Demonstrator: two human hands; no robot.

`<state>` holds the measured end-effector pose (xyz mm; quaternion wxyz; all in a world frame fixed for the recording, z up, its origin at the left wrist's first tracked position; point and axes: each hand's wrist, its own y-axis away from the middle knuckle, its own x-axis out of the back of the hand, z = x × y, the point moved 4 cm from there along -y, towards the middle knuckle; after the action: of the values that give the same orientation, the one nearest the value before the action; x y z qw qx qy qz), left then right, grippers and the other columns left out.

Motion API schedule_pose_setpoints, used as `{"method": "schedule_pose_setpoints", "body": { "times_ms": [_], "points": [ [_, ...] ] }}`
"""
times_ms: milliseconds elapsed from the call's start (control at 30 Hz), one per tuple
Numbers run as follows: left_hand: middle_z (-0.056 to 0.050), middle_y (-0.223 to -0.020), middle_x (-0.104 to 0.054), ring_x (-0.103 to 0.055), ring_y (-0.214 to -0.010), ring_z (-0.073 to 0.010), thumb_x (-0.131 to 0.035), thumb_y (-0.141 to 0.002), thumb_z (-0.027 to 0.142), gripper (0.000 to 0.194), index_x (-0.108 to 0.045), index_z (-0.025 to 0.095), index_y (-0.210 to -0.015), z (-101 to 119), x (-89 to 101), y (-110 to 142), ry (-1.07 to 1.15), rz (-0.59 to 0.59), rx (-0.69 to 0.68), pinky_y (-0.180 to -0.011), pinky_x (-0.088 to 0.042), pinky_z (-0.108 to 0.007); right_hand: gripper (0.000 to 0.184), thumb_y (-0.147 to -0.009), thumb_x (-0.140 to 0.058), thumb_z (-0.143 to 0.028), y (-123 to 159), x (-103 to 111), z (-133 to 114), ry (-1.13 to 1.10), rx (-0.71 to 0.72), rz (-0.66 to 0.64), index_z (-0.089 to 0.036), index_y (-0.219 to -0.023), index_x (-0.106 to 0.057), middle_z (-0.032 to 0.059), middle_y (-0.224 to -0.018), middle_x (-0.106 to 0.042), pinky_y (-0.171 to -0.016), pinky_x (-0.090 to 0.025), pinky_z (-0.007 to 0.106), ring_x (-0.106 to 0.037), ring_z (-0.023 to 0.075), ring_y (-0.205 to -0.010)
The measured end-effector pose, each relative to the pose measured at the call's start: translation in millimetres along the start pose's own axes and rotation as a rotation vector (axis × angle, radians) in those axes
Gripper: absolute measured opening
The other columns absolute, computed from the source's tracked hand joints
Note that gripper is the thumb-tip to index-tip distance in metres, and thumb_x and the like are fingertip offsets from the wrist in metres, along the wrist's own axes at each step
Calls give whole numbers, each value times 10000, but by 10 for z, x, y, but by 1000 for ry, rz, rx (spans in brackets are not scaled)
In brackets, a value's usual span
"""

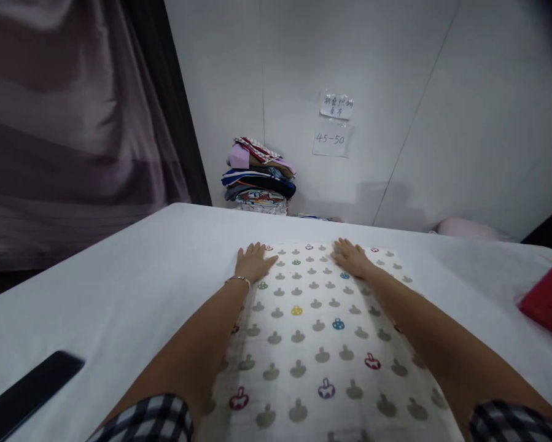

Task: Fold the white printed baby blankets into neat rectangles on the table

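A white cloth (303, 344) printed with grey and coloured mushroom shapes lies flat in front of me, running toward me past the bottom of the view. My left hand (253, 263) rests at its far left corner, fingers spread, with a bracelet on the wrist. On the cloth's far part, right of the middle, my right hand (350, 258) lies palm down with its fingers stretched out. Neither hand grips anything. Both forearms reach along the cloth, the right one covering part of its right side.
The cloth is on a white-covered table (132, 294). A black flat object (31, 393) lies at the near left, a red item (549, 301) at the right edge. Folded fabrics (260, 175) are stacked behind the table by the wall, below paper signs (331, 140). A curtain (73, 123) hangs left.
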<state>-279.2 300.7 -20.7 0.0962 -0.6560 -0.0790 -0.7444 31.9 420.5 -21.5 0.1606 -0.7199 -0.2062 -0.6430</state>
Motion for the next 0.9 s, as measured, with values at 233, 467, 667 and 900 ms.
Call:
{"method": "schedule_pose_setpoints", "body": {
  "times_ms": [233,467,667,900],
  "points": [
    [-88,-1510,-217,-147,-1384,-294,-204,-832,657,754,-299,189,-1416,18,-24,-8,12,35,-8,-1087,-100,-537,615,-912,-180,-512,337,10,853,45,-291,52,-174,-1414,-292,111,-1503,-217,-1063,-178,543,-172,275,-1375],
    [-96,-1523,-156,-121,-1396,-282,-210,-844,638,753,-252,174,-1436,22,145,22,55,-37,18,-1094,-104,-521,615,-907,-218,-517,588,105,795,29,-281,35,-173,-1409,-306,92,-1514,-183,-1082,-165,519,-146,249,-1385],
    [-66,-1523,-148,-111,-1403,-233,-231,-884,574,665,-268,204,-1435,121,333,896,22,-53,-207,-1116,-98,-465,646,-895,-210,-576,1896,14,907,-1,-236,-10,-206,-1410,-328,70,-1508,-208,-1100,-172,483,-144,243,-1387],
    [-44,-1495,-241,-180,-1388,-235,-325,-872,524,611,-312,253,-1419,-143,172,2270,8,-63,-297,-1113,-166,-463,665,-887,-236,-587,3266,-183,862,-89,-212,16,-216,-1436,-284,53,-1513,-169,-1107,-183,465,-146,226,-1386]
  ]
}}
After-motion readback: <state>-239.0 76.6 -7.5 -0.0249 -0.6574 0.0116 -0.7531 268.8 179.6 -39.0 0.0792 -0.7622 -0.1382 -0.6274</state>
